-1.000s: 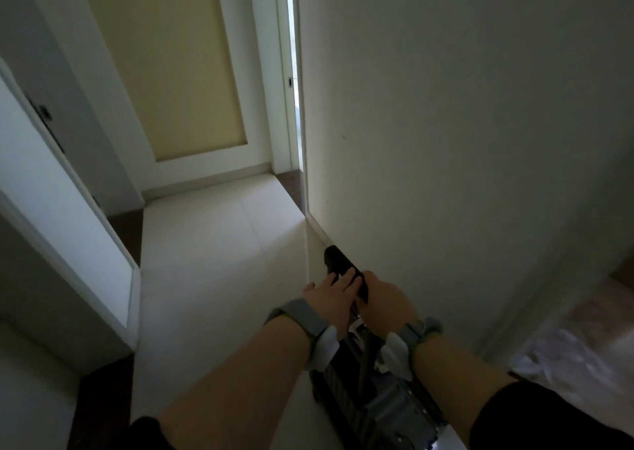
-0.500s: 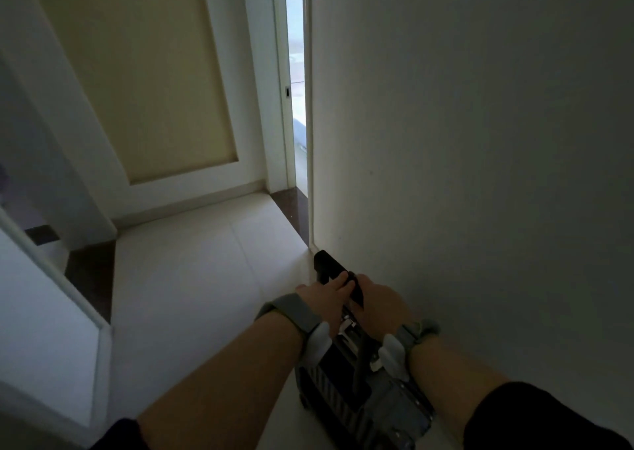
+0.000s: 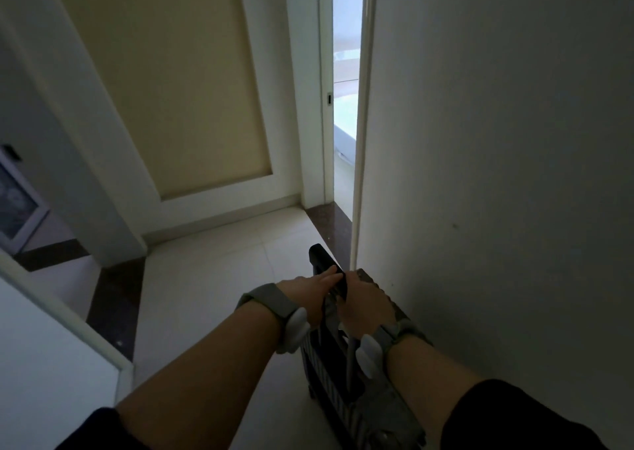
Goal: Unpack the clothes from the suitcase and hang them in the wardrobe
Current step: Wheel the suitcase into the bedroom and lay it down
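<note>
A dark ribbed suitcase (image 3: 329,388) stands upright on the pale tiled floor, close against the wall on the right. Its black pull handle (image 3: 320,260) sticks out ahead of my hands. My left hand (image 3: 314,293) lies over the handle from the left with its fingers along the bar. From the right, my right hand (image 3: 363,307) grips the same handle, knuckles up. Both wrists wear grey bands. No clothes and no wardrobe are in view.
A grey wall (image 3: 497,175) runs along the right. Ahead, a narrow bright doorway gap (image 3: 344,113) opens beside a cream-panelled wall (image 3: 164,82). A white door or panel (image 3: 51,363) juts in at lower left. Dark stone thresholds (image 3: 116,298) cross the floor.
The view has advanced down the corridor with the suitcase; the doorway gap ahead looks wider and nearer, and the white panel on the left has slid back. Both hands stay on the handle.
</note>
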Tool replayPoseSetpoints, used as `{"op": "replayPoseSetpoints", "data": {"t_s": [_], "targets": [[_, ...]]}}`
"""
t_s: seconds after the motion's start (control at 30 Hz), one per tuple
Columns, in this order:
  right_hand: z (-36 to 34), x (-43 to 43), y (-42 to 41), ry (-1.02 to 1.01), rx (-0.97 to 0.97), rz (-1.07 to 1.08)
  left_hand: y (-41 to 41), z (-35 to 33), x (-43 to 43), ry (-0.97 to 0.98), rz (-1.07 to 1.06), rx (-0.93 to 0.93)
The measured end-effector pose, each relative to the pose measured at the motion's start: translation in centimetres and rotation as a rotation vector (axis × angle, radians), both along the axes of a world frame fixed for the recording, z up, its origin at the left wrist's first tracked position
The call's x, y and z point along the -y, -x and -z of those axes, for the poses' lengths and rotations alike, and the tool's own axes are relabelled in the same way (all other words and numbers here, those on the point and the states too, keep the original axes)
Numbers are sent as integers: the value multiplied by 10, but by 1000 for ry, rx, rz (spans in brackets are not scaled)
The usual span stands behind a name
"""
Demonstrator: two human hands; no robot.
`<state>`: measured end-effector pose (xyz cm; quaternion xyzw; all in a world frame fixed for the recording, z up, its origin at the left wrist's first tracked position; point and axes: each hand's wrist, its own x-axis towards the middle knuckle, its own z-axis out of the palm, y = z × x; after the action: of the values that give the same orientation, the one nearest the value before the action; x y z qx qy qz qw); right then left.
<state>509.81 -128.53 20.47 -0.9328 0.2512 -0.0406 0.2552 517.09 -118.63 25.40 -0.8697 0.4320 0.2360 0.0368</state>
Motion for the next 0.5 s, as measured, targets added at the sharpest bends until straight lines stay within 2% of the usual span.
{"op": "replayPoseSetpoints", "data": {"t_s": [0.3,0.5], "targets": [[0,22,-174,-4,8,30,-179,2,25,40,90,26],[-2,29,-290,34,-48,134,-315,-5,47,26,277,64]]}}
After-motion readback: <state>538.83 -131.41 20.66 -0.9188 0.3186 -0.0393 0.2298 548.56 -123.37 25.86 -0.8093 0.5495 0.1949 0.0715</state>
